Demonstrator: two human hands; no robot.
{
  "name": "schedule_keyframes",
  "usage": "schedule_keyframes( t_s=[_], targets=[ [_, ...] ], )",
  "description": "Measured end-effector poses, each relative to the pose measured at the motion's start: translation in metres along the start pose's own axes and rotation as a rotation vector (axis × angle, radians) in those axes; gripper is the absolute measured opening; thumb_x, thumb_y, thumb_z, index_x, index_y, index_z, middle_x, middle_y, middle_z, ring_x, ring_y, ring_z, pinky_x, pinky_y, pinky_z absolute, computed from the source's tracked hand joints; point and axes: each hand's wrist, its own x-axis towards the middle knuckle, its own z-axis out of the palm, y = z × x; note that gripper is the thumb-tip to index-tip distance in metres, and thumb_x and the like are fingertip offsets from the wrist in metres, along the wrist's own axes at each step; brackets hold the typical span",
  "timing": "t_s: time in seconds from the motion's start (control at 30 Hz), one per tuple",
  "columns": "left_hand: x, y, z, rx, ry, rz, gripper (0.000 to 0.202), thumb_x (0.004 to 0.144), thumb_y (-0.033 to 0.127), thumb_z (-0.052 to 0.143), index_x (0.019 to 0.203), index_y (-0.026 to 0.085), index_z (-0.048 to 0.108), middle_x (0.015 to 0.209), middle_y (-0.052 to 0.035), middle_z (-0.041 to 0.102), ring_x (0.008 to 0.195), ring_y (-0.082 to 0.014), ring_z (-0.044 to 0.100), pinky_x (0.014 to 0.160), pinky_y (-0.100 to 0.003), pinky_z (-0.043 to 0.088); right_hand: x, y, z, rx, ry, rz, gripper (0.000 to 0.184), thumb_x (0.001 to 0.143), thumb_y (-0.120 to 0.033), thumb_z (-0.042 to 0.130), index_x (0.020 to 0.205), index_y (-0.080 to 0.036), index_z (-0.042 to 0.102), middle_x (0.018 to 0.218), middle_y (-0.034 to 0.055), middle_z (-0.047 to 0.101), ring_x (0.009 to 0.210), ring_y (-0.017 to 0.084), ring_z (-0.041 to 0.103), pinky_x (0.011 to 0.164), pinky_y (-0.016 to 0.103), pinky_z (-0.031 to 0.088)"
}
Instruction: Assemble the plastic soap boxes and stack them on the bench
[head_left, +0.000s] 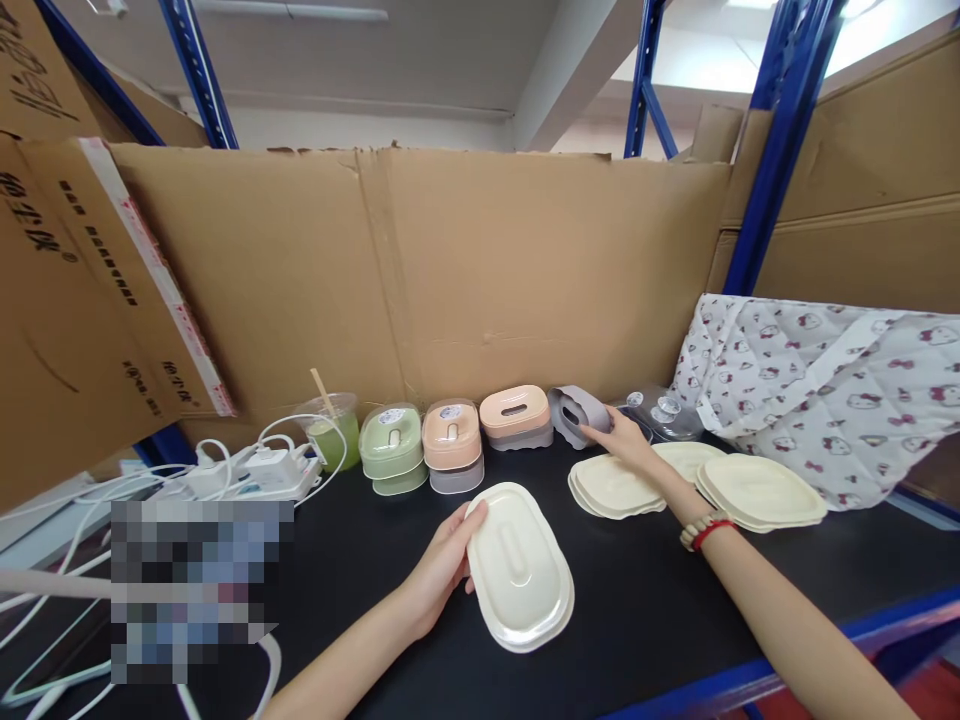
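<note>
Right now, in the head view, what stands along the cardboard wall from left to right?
White power strip → clear cup of green drink → green oval plastic box → peach oval plastic box → peach rectangular box → grey plastic box → patterned white cloth.

The lid point(519, 565) is cream plastic, an oblong with rounded corners, a raised rim and a long slot-shaped ridge in its middle. A second rim shows under its near edge, so it looks like two stacked together. It lies flat on the black worktop point(645, 610), its long side running away and slightly to the left. The left grip point(442, 565) holds its left edge, thumb on the rim. The grey box point(577, 412) is small and rounded, tipped on its side with its slotted top facing left. It stands at the back of the worktop, and the right grip point(626, 440) touches it with its fingertips.
</note>
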Motion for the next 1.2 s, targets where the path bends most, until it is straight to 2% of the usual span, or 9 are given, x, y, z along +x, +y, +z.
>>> schedule_keyframes(
  t_s=[0.13, 0.33, 0.5, 0.63, 0.77, 0.83, 0.93, 1.03, 1.2],
  targets=[
    [0.002, 0.001, -0.002, -0.006, -0.021, -0.019, 0.049, 0.059, 0.057, 0.070, 0.082, 0.017, 0.056, 0.049, 0.0089, 0.041, 0.040, -0.0036, 0.032, 0.039, -0.017, 0.017, -0.005, -0.012, -0.006, -0.128, 0.032, -0.016, 0.035, 0.066, -0.031, 0.070, 0.098, -0.017, 0.065, 0.094, 0.0085, 0.070, 0.086, 0.025, 0.066, 0.071, 0.033, 0.050],
    [0.003, -0.001, -0.005, -0.012, -0.047, -0.020, 0.049, 0.059, 0.057, 0.071, 0.082, 0.017, 0.056, 0.048, 0.0090, 0.042, 0.040, -0.0032, 0.033, 0.039, -0.017, 0.019, -0.010, -0.015, -0.009, -0.464, 0.052, -0.293, 0.033, 0.060, -0.012, 0.073, 0.092, -0.022, 0.068, 0.092, 0.0066, 0.070, 0.091, 0.025, 0.063, 0.072, 0.034, 0.047],
    [0.004, -0.003, -0.007, -0.052, -0.077, -0.005, 0.043, 0.061, 0.049, 0.075, 0.083, 0.014, 0.061, 0.052, 0.0056, 0.051, 0.044, -0.0052, 0.043, 0.039, -0.017, 0.029, -0.007, -0.011, -0.009, -0.452, 0.057, -0.281, 0.026, 0.062, -0.025, 0.076, 0.087, -0.023, 0.070, 0.081, 0.0050, 0.067, 0.080, 0.023, 0.061, 0.059, 0.029, 0.044],
    [0.003, 0.002, -0.007, -0.180, -0.080, -0.006, 0.027, 0.073, 0.033, 0.070, 0.090, 0.012, 0.066, 0.078, -0.0058, 0.069, 0.070, -0.0129, 0.062, 0.064, -0.020, 0.048, -0.008, -0.016, -0.011, -0.312, 0.305, -0.263, 0.029, 0.070, -0.043, 0.069, 0.088, -0.020, 0.071, 0.073, 0.0059, 0.063, 0.070, 0.022, 0.057, 0.055, 0.030, 0.041],
    [0.000, 0.014, -0.005, -0.332, -0.004, -0.004, 0.039, 0.086, 0.046, 0.047, 0.106, 0.016, 0.062, 0.103, -0.0099, 0.069, 0.094, -0.0183, 0.064, 0.081, -0.026, 0.049, -0.024, -0.045, -0.010, -0.090, 0.540, -0.600, 0.041, 0.076, -0.056, 0.058, 0.092, -0.020, 0.071, 0.067, 0.0046, 0.058, 0.064, 0.019, 0.051, 0.059, 0.033, 0.042],
    [-0.002, 0.019, -0.005, -0.341, -0.004, 0.021, 0.048, 0.087, 0.052, 0.039, 0.113, 0.016, 0.059, 0.109, -0.0108, 0.068, 0.100, -0.0200, 0.063, 0.085, -0.029, 0.049, -0.041, -0.064, -0.006, -0.002, 0.455, -0.852, 0.039, 0.078, -0.053, 0.058, 0.095, -0.020, 0.070, 0.070, 0.0044, 0.059, 0.065, 0.018, 0.051, 0.061, 0.032, 0.042],
    [-0.002, 0.024, -0.006, -0.365, -0.007, 0.076, 0.052, 0.089, 0.052, 0.032, 0.118, 0.018, 0.057, 0.113, -0.0100, 0.067, 0.104, -0.0207, 0.061, 0.090, -0.032, 0.047, -0.067, -0.085, 0.002, 0.058, 0.147, -1.134, 0.033, 0.080, -0.046, 0.058, 0.100, -0.022, 0.068, 0.080, 0.0046, 0.062, 0.075, 0.017, 0.053, 0.069, 0.032, 0.042],
    [0.000, 0.026, -0.008, -0.417, -0.022, 0.127, 0.055, 0.088, 0.055, 0.029, 0.113, 0.017, 0.060, 0.113, -0.0096, 0.067, 0.104, -0.0201, 0.061, 0.090, -0.031, 0.046, -0.081, -0.093, 0.006, 0.054, -0.092, -1.196, 0.035, 0.080, -0.044, 0.059, 0.109, -0.025, 0.065, 0.087, 0.0045, 0.063, 0.081, 0.016, 0.053, 0.075, 0.033, 0.041],
    [0.000, 0.025, -0.011, -0.418, -0.032, 0.200, 0.047, 0.075, 0.054, 0.059, 0.101, 0.015, 0.065, 0.105, -0.0097, 0.069, 0.102, -0.0234, 0.060, 0.089, -0.032, 0.045, -0.087, -0.090, 0.010, 0.057, -0.211, -1.165, 0.031, 0.078, -0.040, 0.063, 0.107, -0.030, 0.066, 0.091, 0.0042, 0.062, 0.087, 0.017, 0.052, 0.080, 0.035, 0.041]
  ],
)
